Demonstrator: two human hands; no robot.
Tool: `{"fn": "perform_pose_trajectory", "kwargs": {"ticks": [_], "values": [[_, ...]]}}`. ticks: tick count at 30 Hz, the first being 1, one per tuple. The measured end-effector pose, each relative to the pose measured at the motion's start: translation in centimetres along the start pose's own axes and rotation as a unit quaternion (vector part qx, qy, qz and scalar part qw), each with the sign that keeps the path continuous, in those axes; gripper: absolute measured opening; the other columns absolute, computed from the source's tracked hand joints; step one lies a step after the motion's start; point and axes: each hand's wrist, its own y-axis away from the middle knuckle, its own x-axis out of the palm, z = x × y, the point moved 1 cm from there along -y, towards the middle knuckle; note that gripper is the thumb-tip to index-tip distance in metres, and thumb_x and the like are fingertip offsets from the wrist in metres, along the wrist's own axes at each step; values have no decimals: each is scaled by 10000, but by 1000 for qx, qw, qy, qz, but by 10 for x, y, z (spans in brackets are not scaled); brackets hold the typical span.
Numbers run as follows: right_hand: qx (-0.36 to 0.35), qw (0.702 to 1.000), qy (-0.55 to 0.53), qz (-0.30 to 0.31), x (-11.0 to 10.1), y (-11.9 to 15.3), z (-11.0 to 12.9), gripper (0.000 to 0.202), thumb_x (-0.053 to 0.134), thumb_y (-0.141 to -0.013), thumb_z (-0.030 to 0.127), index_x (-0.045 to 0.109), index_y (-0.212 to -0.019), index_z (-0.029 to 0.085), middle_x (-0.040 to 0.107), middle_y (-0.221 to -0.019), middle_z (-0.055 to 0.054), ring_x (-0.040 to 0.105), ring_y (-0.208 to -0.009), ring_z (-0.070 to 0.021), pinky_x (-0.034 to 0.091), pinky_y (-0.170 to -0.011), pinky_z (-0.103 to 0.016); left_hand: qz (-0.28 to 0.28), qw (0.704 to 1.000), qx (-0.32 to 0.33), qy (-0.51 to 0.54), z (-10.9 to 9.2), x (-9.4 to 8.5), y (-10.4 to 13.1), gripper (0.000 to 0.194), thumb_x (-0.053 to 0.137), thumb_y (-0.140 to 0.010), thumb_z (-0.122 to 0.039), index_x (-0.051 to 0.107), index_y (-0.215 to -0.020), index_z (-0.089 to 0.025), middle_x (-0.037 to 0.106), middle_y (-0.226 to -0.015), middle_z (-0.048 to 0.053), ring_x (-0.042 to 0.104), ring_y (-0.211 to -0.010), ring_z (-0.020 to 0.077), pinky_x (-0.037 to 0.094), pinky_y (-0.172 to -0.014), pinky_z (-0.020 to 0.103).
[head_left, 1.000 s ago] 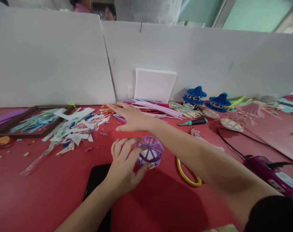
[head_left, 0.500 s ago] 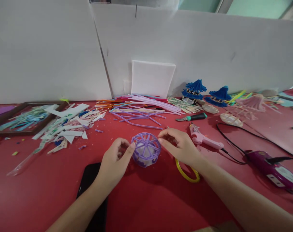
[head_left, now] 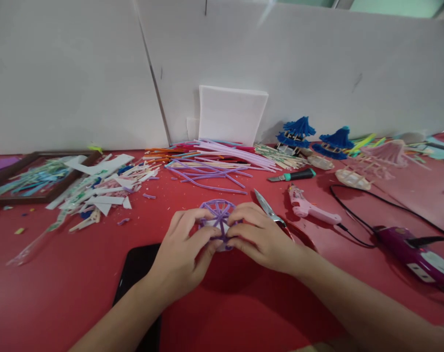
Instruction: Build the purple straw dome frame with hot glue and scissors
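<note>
My left hand pinches the left side of the spoked purple frame, which sits in the middle, between my palms, over the red surface, though my fingers hide its base and I can't tell whether it rests there. I judge it very light and springy, with thin strips and joints that could bend or pop loose under a squeeze. My right hand pinches the opposite side, and the rim near the spoke ends seems the safest hold.
</note>
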Motion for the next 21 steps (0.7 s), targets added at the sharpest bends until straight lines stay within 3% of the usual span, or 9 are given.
{"fn": "perform_pose_trajectory", "kwargs": {"ticks": [5, 15, 21], "values": [[-4, 1000, 19, 7, 3, -1, 6, 97, 527, -935, 219, 618, -941, 185, 624, -991, -62, 514, -1007, -200, 434, -944, -382, 2, 1000, -12, -9, 0, 0, 0, 139, 513, -890, -142, 641, -920, -186, 537, -1127, 95, 476, -1019, 231, 385, -879, 378], [19, 999, -30, -1, 5, -2, 11, 207, 482, -877, 61, 615, -795, 197, 621, -890, -37, 491, -935, -184, 442, -874, -346, 26, 998, -56, 18, 0, 2, 1, 232, 499, -886, -159, 684, -778, -250, 503, -1174, 78, 422, -1094, 270, 379, -870, 423], [-2, 999, -37, 1, -2, -3, -3, 86, 612, -897, 267, 665, -935, 210, 648, -993, -52, 510, -1047, -202, 436, -964, -384, 46, 997, -56, -27, 5, 0, 3, 184, 455, -906, -178, 632, -887, -224, 439, -1294, 105, 402, -1161, 295, 357, -939, 488]]}}
